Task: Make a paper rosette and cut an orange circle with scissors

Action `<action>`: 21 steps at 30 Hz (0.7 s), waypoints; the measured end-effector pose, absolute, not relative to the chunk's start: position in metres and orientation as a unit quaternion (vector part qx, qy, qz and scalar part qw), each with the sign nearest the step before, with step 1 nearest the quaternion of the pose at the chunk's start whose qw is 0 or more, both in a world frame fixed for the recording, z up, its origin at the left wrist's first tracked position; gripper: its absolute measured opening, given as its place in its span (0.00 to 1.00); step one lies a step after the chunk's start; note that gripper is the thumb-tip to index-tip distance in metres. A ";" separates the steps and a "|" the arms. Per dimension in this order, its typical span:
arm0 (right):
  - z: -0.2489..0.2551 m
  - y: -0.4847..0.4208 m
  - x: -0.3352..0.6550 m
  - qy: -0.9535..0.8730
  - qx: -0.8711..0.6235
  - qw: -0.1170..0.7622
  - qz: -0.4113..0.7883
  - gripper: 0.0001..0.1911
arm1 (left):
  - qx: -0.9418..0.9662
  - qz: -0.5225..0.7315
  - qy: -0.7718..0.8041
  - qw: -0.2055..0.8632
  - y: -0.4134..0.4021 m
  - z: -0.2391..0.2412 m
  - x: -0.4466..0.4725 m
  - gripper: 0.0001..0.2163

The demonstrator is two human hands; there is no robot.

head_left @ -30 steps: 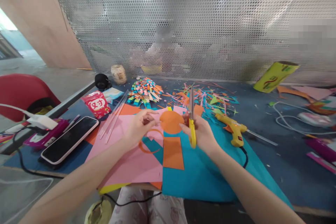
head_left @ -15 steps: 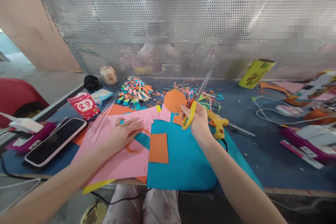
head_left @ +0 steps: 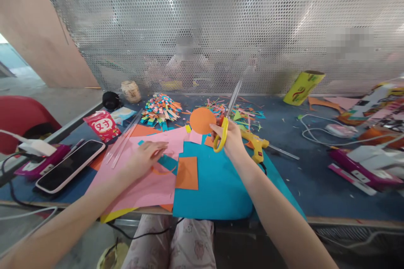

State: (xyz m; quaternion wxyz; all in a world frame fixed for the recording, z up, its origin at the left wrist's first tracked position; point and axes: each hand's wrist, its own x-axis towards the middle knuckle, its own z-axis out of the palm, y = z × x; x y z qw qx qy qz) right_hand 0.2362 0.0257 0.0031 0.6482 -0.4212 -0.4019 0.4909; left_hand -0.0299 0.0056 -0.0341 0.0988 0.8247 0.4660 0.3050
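one phone [head_left: 71, 166] lies at the left of the table [head_left: 315, 195], apparently set aside to free the middle. next, the left hand [head_left: 146, 157] is low over the pink sheet [head_left: 139, 191], its grip loosely curled; whether it pinches anything, i cannot tell. beside it curves a thin orange strip [head_left: 161, 172], then an orange rectangle [head_left: 187, 173] at the blue sheet's [head_left: 217, 191] left edge. the orange disc [head_left: 202, 120] is raised above the papers, its edge pinched by the right hand [head_left: 232, 136]; that closed grip also carries the scissors [head_left: 225, 130], blades pointing up and away, perhaps to spare the disc. rightmost, a glue gun [head_left: 259, 147] sits beside the wrist, likely for easy reach.
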 end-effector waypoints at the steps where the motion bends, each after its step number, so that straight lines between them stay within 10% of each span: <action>1: 0.005 0.024 0.235 -0.403 -0.416 0.638 0.508 0.21 | 0.796 0.334 0.483 0.145 0.006 -0.030 -0.028 0.10; 10: 0.014 0.017 0.230 -0.403 -0.376 0.617 0.562 0.19 | 0.777 0.384 0.316 0.388 0.030 -0.006 0.049 0.08; 21: 0.019 0.023 0.253 -0.378 -0.402 0.765 0.332 0.20 | 0.807 0.413 0.372 0.201 0.166 0.017 0.119 0.08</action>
